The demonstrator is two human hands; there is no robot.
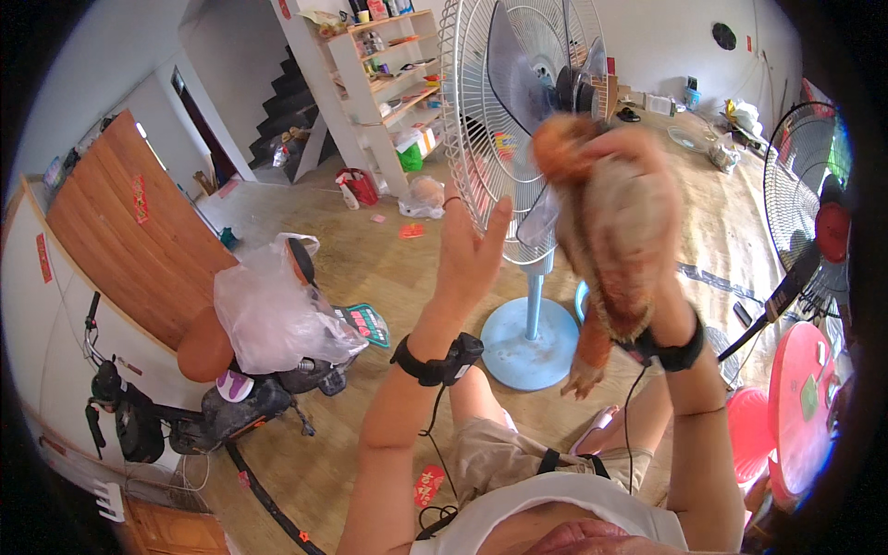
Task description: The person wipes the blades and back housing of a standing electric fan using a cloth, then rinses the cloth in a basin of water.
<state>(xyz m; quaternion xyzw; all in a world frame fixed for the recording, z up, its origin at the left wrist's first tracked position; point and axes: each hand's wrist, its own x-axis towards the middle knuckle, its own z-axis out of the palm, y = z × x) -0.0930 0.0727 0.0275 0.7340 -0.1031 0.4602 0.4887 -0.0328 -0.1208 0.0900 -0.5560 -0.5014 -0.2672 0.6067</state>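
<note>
A standing electric fan (503, 125) with a light blue base (530, 343) is in front of me, its front guard off and its dark blades exposed. My left hand (472, 250) is at the lower edge of the white wire rear guard, thumb raised; fingers beyond the rim are partly hidden. My right hand (642, 180), blurred, grips a brown and orange cloth (603, 229) in front of the fan's hub. One end of the cloth hangs below my wrist. Both wrists wear black straps with cables.
A black fan (808, 187) and a red round table (798, 416) stand at the right. An electric scooter (243, 409) with a plastic bag (267, 312) is at the left. Shelves (388, 83) rise behind. Red paper (428, 484) and a black cable lie on the floor.
</note>
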